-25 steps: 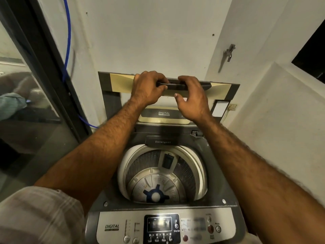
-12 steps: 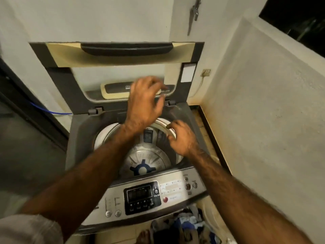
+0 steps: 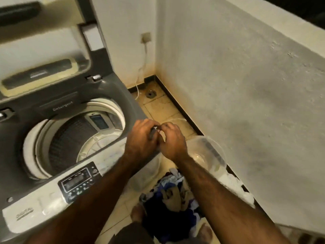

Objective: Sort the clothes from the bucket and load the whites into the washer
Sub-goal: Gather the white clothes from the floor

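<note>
Left hand (image 3: 141, 140) now against right hand (image 3: 171, 143), perhaps around something dark (image 3: 152, 133).

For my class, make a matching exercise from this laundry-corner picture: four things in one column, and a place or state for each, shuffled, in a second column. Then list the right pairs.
Things
1. washer lid
2. drum
3. clothes pile
4. floor drain

Places or states
A. no clothes visible inside
B. round and dark, in the far corner
C. raised open
D. heaped, several colours mixed together

Pairs: 1-C, 2-A, 3-D, 4-B
</note>
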A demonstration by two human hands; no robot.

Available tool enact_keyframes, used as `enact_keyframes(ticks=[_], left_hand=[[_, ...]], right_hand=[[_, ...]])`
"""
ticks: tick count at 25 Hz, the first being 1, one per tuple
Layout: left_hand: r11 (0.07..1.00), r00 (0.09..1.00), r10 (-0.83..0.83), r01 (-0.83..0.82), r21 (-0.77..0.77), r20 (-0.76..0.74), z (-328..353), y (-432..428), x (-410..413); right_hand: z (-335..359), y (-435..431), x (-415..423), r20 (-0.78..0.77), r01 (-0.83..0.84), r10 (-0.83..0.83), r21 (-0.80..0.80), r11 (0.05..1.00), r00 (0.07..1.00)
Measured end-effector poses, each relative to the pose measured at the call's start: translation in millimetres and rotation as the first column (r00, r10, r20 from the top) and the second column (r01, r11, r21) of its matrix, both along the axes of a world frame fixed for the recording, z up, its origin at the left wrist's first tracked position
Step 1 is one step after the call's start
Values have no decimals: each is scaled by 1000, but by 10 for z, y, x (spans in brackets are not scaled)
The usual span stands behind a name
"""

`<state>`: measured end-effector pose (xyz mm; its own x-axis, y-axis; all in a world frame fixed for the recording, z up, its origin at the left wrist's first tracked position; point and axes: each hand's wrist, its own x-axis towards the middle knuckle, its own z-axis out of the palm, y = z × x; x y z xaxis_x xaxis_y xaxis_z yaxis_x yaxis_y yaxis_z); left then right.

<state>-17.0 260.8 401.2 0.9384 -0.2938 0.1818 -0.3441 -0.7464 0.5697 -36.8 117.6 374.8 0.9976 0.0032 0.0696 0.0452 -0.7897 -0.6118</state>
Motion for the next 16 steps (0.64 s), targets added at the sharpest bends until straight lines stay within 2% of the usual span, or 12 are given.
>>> enact_keyframes(ticks=[3, 7, 11, 16], left_hand=[[995, 996, -85, 85, 56, -12, -216, -586, -328], [980, 966, -165, 183, 79, -199, -729, -1392, -863], [950, 865, -281, 313, 9, -416, -1392, -2239, -1482], [901, 744, -378, 432, -36, -550, -2165, -2991, -2036]], right_hand=[[-265, -580, -447, -19, 115, -114, 107, 988, 993], [-753, -1298, -1108, -138, 284, -264, 156, 946, 955], [-1431, -2007, -1978, -302, 470, -410, 166, 867, 861], [-2261, -2569, -2784, -454, 659, -538, 162, 734, 710]])
